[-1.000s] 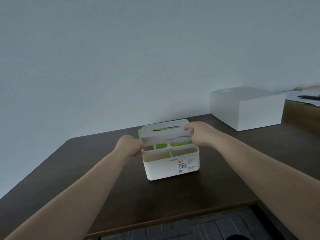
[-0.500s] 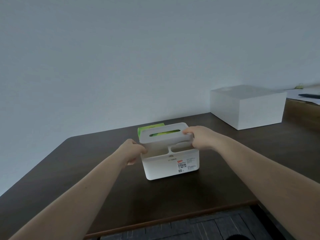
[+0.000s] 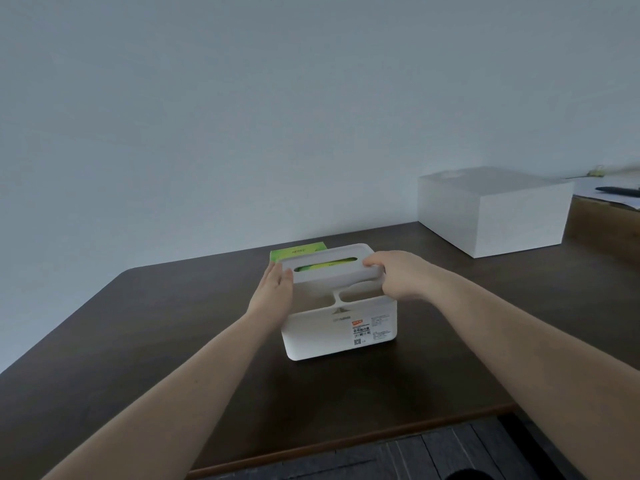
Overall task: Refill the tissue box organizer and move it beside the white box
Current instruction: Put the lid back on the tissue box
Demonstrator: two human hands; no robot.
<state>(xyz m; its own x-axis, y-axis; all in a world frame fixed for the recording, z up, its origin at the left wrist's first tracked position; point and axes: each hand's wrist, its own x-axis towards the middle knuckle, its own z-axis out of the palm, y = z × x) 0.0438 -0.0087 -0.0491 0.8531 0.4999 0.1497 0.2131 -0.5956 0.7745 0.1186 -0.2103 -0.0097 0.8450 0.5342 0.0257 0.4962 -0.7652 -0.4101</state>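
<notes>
The white tissue box organizer (image 3: 337, 330) stands in the middle of the dark table (image 3: 138, 341), label facing me. Its slotted lid (image 3: 329, 263) lies flat on top, and green tissue packaging shows through the slot. A green tissue pack (image 3: 298, 252) lies just behind the organizer's left corner. My left hand (image 3: 273, 289) rests flat against the lid's left end with straight fingers. My right hand (image 3: 398, 275) grips the lid's right end, fingers over its top. The white box (image 3: 491, 209) sits at the table's far right.
A wooden surface (image 3: 602, 220) to the right of the white box carries papers and a dark pen (image 3: 620, 191). The wall runs close behind the table. The table's front edge lies near me, with dark floor below.
The lid was tilted up above the organizer; it has come down flat onto the top. My left hand let go of its pinch and now presses flat against the lid's left end.
</notes>
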